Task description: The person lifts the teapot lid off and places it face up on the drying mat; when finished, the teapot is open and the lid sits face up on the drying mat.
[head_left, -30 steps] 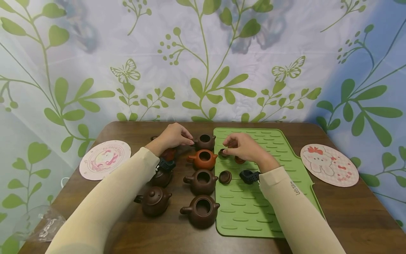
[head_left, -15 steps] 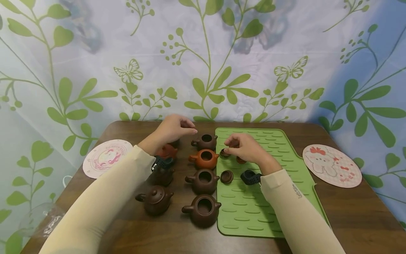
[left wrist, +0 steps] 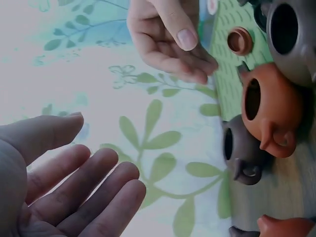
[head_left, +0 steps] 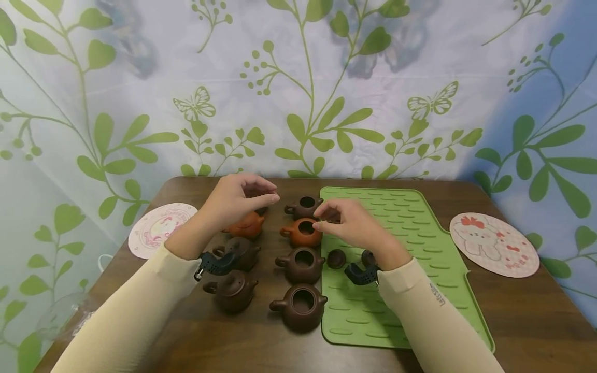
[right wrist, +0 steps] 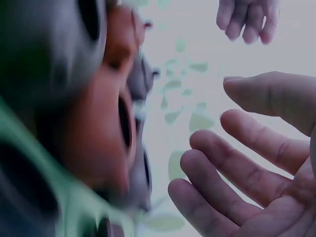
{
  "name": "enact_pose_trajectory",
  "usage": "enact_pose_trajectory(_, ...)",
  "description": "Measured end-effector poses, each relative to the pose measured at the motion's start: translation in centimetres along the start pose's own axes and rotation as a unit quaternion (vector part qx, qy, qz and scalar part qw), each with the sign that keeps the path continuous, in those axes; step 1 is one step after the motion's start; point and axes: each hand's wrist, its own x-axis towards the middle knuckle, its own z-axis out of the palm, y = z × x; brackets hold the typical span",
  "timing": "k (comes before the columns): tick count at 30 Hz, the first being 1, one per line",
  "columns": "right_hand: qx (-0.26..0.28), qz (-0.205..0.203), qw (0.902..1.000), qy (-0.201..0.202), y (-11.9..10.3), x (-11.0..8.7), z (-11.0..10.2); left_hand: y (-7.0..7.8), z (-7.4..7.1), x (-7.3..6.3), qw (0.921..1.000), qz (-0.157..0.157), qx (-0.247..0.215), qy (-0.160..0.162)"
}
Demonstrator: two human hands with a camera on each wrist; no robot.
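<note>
My left hand [head_left: 238, 202] is raised behind the left row of teapots, its fingers relaxed and holding nothing. My right hand [head_left: 355, 224] hovers near the spout of a lidless orange teapot [head_left: 298, 234]; its palm shows bare in the right wrist view. Behind that pot stands a small dark lidless teapot [head_left: 295, 210]. Two dark brown lidless teapots [head_left: 298, 273] [head_left: 300, 318] stand nearer me. On the green mat lie a dark lid [head_left: 336, 259] and another dark lid [head_left: 368, 257] partly behind the wrist strap. An orange lid [left wrist: 240, 41] shows in the left wrist view.
To the left are lidded teapots: dark brown ones [head_left: 230, 295] [head_left: 242, 254] and an orange one [head_left: 247, 227]. The green mat [head_left: 364, 321] covers the right middle of the table. Round printed mats [head_left: 160, 228] [head_left: 494, 243] lie at both sides. Clear plastic [head_left: 70, 318] sits front left.
My left hand has drawn away from the back dark teapot, leftward. My right hand has lifted off the back lids and shifted left toward the orange teapot.
</note>
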Motion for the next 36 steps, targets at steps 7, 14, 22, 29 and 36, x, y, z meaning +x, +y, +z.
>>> enact_pose_trajectory(7, 0.027, -0.063, 0.9968, -0.042, -3.2, -0.2, 2.5, 0.0, -0.9, -4.4, 0.9984, -0.027, -0.037, 0.032)
enact_pose_trajectory(14, -0.015, -0.149, 0.9869, -0.061, -6.7, 0.0, 5.0, -1.9, -1.3, -9.0, 0.9966, -0.06, -0.031, 0.048)
enact_pose_trajectory(22, -0.052, -0.186, 0.9764, -0.097, -9.9, 0.5, 7.5, -4.9, -1.3, -12.3, 0.9943, -0.067, -0.07, 0.044)
enact_pose_trajectory(29, -0.045, -0.169, 0.9746, -0.141, -11.1, 0.9, 9.7, -7.8, -1.5, -13.8, 0.9877, -0.081, -0.131, 0.028)
enact_pose_trajectory(36, -0.076, -0.152, 0.9758, -0.137, -11.2, 1.2, 11.5, -9.5, -1.2, -14.6, 0.9845, -0.066, -0.162, 0.0)
